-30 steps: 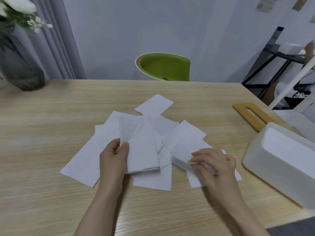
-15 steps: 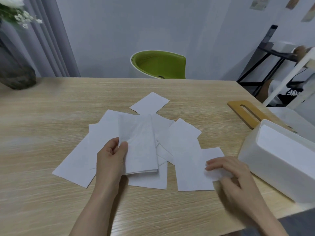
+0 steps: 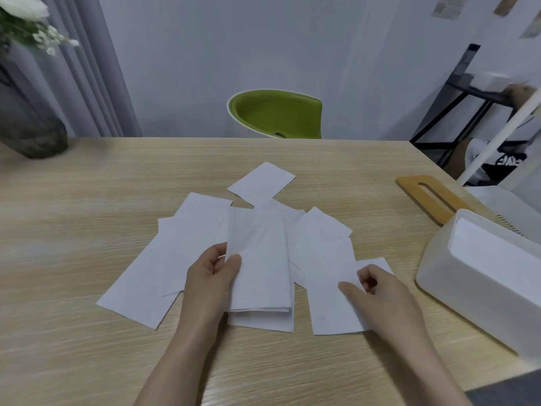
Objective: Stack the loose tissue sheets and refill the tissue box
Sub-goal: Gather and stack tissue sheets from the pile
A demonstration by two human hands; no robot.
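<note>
Left hand [image 3: 212,276]: holds a small stack of folded tissue sheets [image 3: 259,259] by its left edge, thumb on top and fingers underneath; the stack is raised a little above the sheets below it.
Stack: near the centre of the table, long side running from 12 to 6 o'clock, its folded layers showing at the near end.
Right hand [image 3: 377,291]: rests on a loose tissue sheet [image 3: 328,276] at about 3 o'clock from the stack; the thumb lies flat on the sheet and the fingers are curled in over its right edge. Whether they actually pinch the paper I cannot tell.
Loose tissue sheets [image 3: 164,259]: spread flat and overlapping on the wooden table [image 3: 87,200], fanning out from 9 o'clock to 3 o'clock around the stack; one square sheet [image 3: 261,182] lies at 12 o'clock, partly overlapped by the others.
Tissue box [image 3: 480,282]: white, open at the top, at the right edge of the table, at 3 o'clock from the sheets and apart from them.
Box lid [image 3: 430,197]: wooden, with a long slot, lying flat on the table at about 1 o'clock, just behind the box.
Vase [image 3: 29,127]: dark glass with white flowers, at the far left corner, about 10 o'clock.
Chair [image 3: 276,114]: green, behind the far table edge at 12 o'clock.
</note>
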